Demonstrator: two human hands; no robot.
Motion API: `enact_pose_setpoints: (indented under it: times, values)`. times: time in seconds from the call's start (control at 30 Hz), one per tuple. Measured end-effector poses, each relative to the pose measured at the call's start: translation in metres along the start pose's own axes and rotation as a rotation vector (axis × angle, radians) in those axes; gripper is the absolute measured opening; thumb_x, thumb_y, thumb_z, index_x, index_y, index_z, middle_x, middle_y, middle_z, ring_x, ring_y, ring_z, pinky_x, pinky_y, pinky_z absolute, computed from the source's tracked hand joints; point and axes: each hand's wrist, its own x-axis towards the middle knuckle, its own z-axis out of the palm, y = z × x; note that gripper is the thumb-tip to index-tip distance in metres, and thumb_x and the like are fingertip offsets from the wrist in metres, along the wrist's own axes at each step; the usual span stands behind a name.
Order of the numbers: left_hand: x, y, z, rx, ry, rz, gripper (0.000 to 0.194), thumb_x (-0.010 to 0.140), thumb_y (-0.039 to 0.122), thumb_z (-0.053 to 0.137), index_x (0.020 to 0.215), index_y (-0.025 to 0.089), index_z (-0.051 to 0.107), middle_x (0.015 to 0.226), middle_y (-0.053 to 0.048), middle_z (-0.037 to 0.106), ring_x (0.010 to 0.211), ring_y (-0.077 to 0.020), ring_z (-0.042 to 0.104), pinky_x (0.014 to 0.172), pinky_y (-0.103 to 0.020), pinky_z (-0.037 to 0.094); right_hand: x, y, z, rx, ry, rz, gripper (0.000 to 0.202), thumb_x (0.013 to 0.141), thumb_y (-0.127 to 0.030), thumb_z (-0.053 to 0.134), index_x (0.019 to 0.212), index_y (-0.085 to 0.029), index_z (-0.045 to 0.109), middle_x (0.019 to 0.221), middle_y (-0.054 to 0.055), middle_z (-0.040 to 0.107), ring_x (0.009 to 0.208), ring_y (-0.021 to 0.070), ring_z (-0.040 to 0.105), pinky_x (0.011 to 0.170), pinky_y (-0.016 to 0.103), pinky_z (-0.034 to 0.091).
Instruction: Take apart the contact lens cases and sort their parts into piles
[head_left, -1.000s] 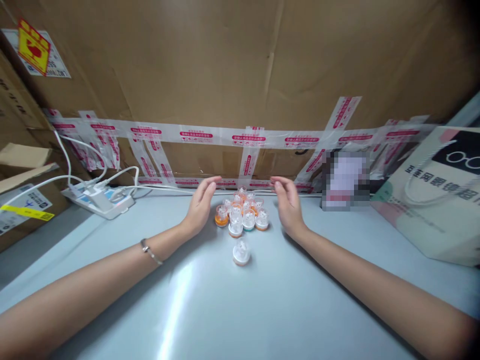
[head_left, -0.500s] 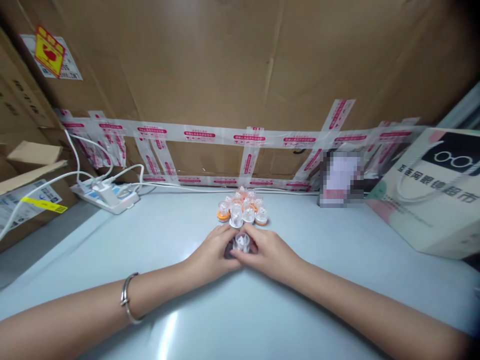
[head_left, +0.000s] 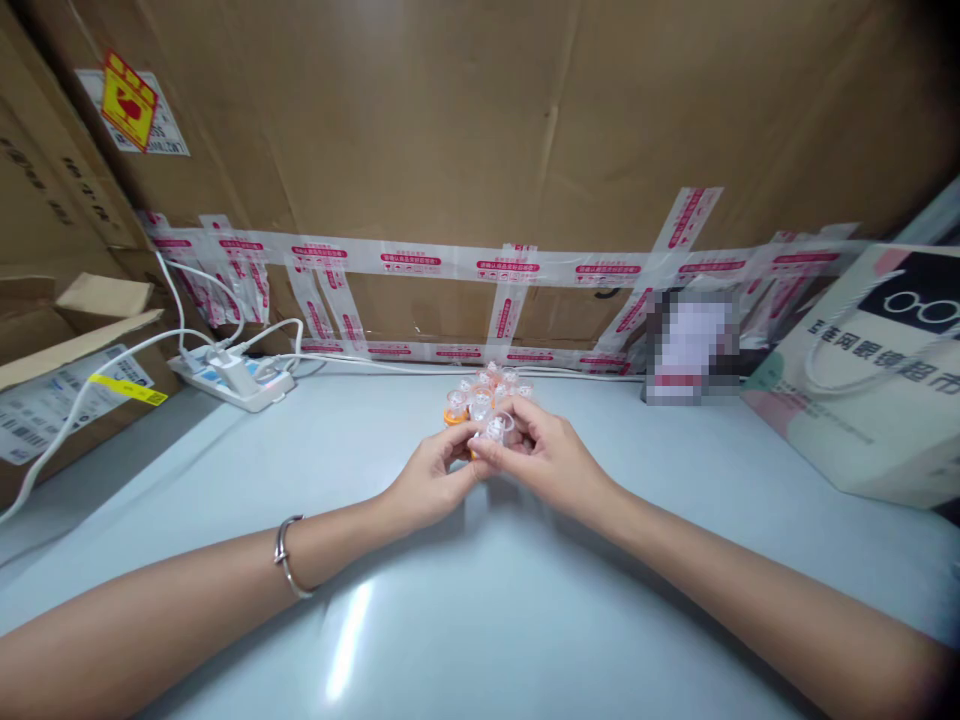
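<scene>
My right hand (head_left: pixel 551 455) has its fingers wrapped round a small clear-domed toy (head_left: pixel 495 429) with a white figure inside. My left hand (head_left: pixel 435 475) grips the same toy low on its left side, where a bit of orange shows between the fingers. Both hands meet round it, slightly above the table, with shadow beneath them. Most of the toy's base is hidden by fingers. Just behind stands a cluster of several similar domed toys (head_left: pixel 459 402), some with orange bases, partly covered by my right hand.
Against a large taped carton (head_left: pixel 420 120) at the back runs a white cable. A power strip (head_left: pixel 259 392) with plugs and an opened box (head_left: pixel 82 400) are on the left. To the right stand a blurred-out object (head_left: pixel 688 350) and a paper bag (head_left: pixel 862 400).
Both hands have lifted the domed toy off the tabletop and tilted it. Orange now shows at its lower left. The whole view has shifted slightly.
</scene>
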Motion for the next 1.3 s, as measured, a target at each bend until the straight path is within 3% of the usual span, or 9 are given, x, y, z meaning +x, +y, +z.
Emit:
enact_pose_setpoints:
  times: [0.13,0.37,0.5,0.63,0.83,1.03,1.17,1.3]
  values:
    - [0.004,0.02,-0.005,-0.096,0.057,0.023,0.026,0.078,0.03,0.061,0.1,0.015,0.059,0.099,-0.006,0.063,0.093,-0.0186,0.058,0.083,-0.03,0.046,0.008,-0.021,-0.011,0.008,0.031,-0.039,0.026,0.075,-0.044,0.057,0.08,-0.02,0.05,0.061,-0.004,0.048,0.053,0.0084,0.04,0.048,0.02,0.032]
    - [0.016,0.051,-0.017,-0.057,0.073,0.118,0.025,0.081,0.029,0.058,0.101,0.015,0.059,0.092,-0.005,0.065,0.079,-0.0149,0.06,0.071,-0.027,0.05,0.019,-0.044,-0.02,0.196,0.032,-0.078,0.026,0.074,-0.042,0.058,0.083,-0.022,0.046,0.065,-0.005,0.051,0.05,0.0074,0.046,0.045,0.019,0.037]
    - [0.012,0.043,-0.014,-0.011,0.057,0.12,0.027,0.08,0.026,0.058,0.106,0.016,0.057,0.098,-0.005,0.064,0.087,-0.016,0.06,0.078,-0.028,0.049,0.017,-0.039,-0.018,0.076,0.048,-0.076,0.021,0.075,-0.039,0.057,0.081,-0.022,0.046,0.059,-0.006,0.047,0.049,0.0074,0.042,0.045,0.019,0.033]
    - [-0.001,0.028,-0.003,0.098,0.015,0.033,0.022,0.077,0.021,0.06,0.098,0.015,0.061,0.096,-0.004,0.065,0.089,-0.016,0.059,0.083,-0.027,0.045,0.006,-0.018,-0.009,-0.061,-0.001,-0.023,0.025,0.072,-0.041,0.06,0.074,-0.02,0.045,0.06,-0.005,0.05,0.053,0.0087,0.041,0.048,0.02,0.032]
    - [-0.013,0.014,0.005,0.033,-0.165,-0.126,0.012,0.076,0.02,0.057,0.086,0.013,0.062,0.082,-0.001,0.062,0.08,-0.0144,0.055,0.074,-0.023,0.043,-0.014,0.003,0.0,-0.046,-0.159,0.043,0.019,0.078,-0.037,0.054,0.077,-0.02,0.045,0.059,-0.005,0.05,0.052,0.0088,0.041,0.048,0.019,0.03]
    - [-0.015,0.009,-0.001,-0.001,-0.288,-0.212,0.02,0.078,0.032,0.057,0.081,0.012,0.059,0.067,0.001,0.051,0.065,-0.0106,0.046,0.061,-0.021,0.038,-0.016,0.002,-0.017,-0.042,-0.362,-0.082,0.014,0.083,-0.032,0.048,0.092,-0.02,0.049,0.074,-0.001,0.056,0.063,0.0113,0.049,0.056,0.022,0.038]
    - [-0.017,0.007,-0.001,0.073,-0.287,-0.209,0.022,0.078,0.033,0.058,0.084,0.012,0.06,0.067,0.0,0.049,0.063,-0.0099,0.042,0.059,-0.021,0.036,-0.013,0.005,-0.034,-0.021,-0.273,-0.133,0.014,0.086,-0.029,0.045,0.097,-0.022,0.046,0.09,0.002,0.055,0.079,0.0139,0.051,0.071,0.027,0.042]
    - [-0.017,0.007,0.001,0.078,-0.261,-0.205,0.021,0.078,0.03,0.057,0.088,0.012,0.061,0.071,0.0,0.05,0.064,-0.0098,0.043,0.061,-0.021,0.036,-0.016,0.017,-0.036,0.011,-0.277,-0.002,0.017,0.084,-0.036,0.047,0.095,-0.022,0.045,0.079,-0.001,0.053,0.07,0.0129,0.05,0.063,0.026,0.042]
